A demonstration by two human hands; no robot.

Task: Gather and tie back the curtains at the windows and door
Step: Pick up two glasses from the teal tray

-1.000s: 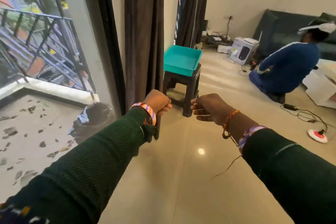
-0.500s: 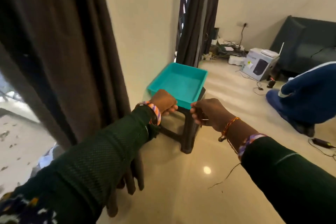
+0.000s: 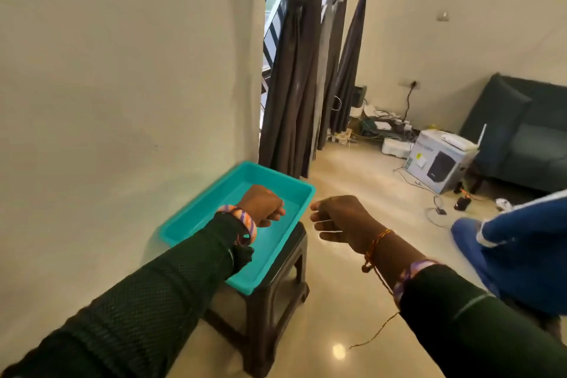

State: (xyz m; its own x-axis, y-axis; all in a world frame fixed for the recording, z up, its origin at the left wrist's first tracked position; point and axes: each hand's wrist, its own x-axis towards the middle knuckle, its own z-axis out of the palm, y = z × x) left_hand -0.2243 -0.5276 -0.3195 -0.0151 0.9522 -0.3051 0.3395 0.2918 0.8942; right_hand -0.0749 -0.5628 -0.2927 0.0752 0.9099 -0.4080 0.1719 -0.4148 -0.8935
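Dark brown curtains [image 3: 294,86] hang gathered at the window ahead, with another bunched curtain [image 3: 352,70] just right of them. My left hand [image 3: 264,204] hovers over the teal tray [image 3: 279,175], fingers curled into a fist with nothing visible in it. To the right of the tray, my right hand [image 3: 340,221] is curled round a thin pale string [image 3: 329,225] that crosses its fingers. Neither hand touches a curtain.
The tray sits on a dark plastic stool [image 3: 276,294] against the cream wall. A person in blue [image 3: 521,242] crouches on the floor at right. A white box [image 3: 438,159], loose cables [image 3: 383,126] and a dark sofa [image 3: 527,132] lie beyond.
My left hand has let go of the door curtain, which has left the view. The view has swung right and closer to the stool; both hands now hover by the tray.
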